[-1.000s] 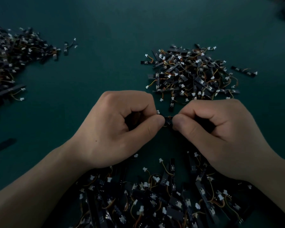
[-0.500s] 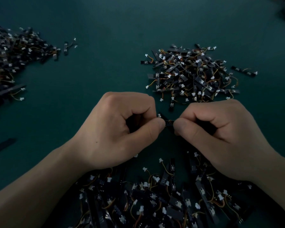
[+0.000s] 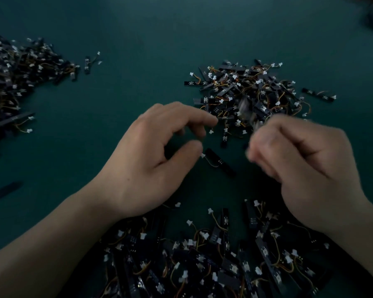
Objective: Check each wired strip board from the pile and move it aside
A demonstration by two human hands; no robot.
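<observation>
The pinch shared by both hands half a second ago has been released and the hands have been drawn apart. A single wired strip board (image 3: pixel 221 163) is now seen lying flat on the surface (image 3: pixel 138 29) between them, its white connector (image 3: pixel 202 156) just at the thumb tip of the left hand (image 3: pixel 151 155). That hand's fingers are loosely spread, thumb and forefinger parted, and nothing is gripped. The right hand (image 3: pixel 306 168) is smeared by motion with its fingers curled; whether anything is held in it cannot be told. The check on this board is judged finished, with the setting aside under way. The boards are narrow, rigid black strips with tiny mounted parts, from which thin, springy orange and yellow leads run to small white plastic plugs. They are tangled in a far heap (image 3: pixel 246 91), a near heap (image 3: pixel 202 265) under the wrists and a left heap (image 3: pixel 13 82). The surface is covered in matte dark green.
</observation>
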